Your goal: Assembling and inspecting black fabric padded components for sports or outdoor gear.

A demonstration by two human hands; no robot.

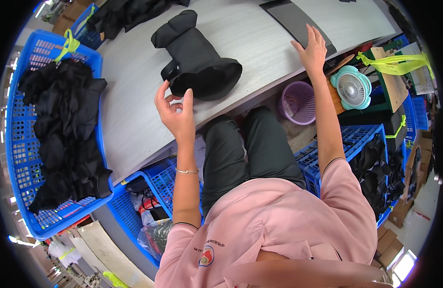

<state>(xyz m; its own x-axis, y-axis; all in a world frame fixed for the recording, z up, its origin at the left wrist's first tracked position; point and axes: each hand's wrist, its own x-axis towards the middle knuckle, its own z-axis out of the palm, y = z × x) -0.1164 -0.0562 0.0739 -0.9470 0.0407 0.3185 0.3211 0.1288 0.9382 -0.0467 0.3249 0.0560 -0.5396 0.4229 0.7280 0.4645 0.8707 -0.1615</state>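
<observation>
A black sewn fabric pouch (192, 48) lies on the worktable, its wide mouth turned toward me and its far end folded over. A small loop sticks out at its left side. My left hand (176, 113) is at the near left rim of the pouch, thumb and fingers apart, with nothing gripped between them; whether the fingertips touch the cloth I cannot tell. Farther right, my right hand (312, 50) has its fingers spread at the edge of a flat dark grey panel (298, 24) lying on the table. It holds nothing.
At the left stands a blue basket (12, 144) heaped with black fabric pieces (68, 129). More black cloth (130, 14) lies at the table's far left. Right of my knees are a purple bin (298, 103), a turquoise fan (353, 87) and blue crates (346, 144).
</observation>
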